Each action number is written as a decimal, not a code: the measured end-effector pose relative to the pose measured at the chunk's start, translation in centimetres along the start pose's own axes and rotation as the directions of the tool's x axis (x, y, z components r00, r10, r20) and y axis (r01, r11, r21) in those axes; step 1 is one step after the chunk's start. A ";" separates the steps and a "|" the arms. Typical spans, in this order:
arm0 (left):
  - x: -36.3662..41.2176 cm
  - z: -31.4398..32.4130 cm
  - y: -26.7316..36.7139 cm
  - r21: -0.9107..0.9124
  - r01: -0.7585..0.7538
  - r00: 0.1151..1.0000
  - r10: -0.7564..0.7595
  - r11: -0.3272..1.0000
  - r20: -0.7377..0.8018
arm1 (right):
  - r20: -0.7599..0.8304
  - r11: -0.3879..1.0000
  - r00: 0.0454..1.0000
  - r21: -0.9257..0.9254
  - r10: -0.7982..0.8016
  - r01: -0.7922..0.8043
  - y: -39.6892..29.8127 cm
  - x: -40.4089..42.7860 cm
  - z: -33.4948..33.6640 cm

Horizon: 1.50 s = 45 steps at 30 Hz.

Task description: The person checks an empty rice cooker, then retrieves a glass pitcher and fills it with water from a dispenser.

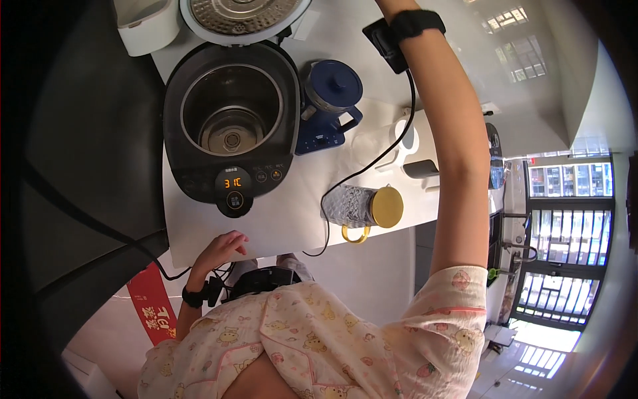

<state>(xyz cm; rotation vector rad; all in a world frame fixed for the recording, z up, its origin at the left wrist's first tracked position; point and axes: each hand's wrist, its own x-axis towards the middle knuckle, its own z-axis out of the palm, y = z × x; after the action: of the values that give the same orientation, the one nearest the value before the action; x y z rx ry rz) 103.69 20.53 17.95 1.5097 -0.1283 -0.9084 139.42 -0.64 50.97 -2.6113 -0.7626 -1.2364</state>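
Observation:
My left hand [222, 252] rests at the counter's front edge, palm down, fingers loosely bent, holding nothing. Just beyond it stands a black electric hot-water dispenser [174, 144] with its lid [244, 20] raised. Its steel inner pot is uncovered, and the display shows an orange 31 °C. My right arm reaches up past the top of the picture, so the right hand is out of view. To the dispenser's right is a dark blue electric kettle [335, 87] on its base. A patterned glass pitcher [349, 205] with a gold lid and handle is nearer the front edge.
A clear jug with a white rim [407, 137] is farther right on the white counter [279, 219]. A white container [149, 32] stands back left, beside a large dark panel [94, 124]. A black cable [369, 164] hangs from the right wrist device across the counter.

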 end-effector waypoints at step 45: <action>33.2 15.5 15.5 0.407 -0.715 0.671 0.721 0.568 0.173 | 0.740 0.685 0.402 -0.107 0.539 -0.721 12.5 -41.0 -6.2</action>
<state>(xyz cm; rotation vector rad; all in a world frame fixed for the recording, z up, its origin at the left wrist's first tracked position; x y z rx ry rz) 123.66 -13.87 18.45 1.6610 -0.9470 -0.1817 119.78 -29.14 24.85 -2.6890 0.1162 0.1642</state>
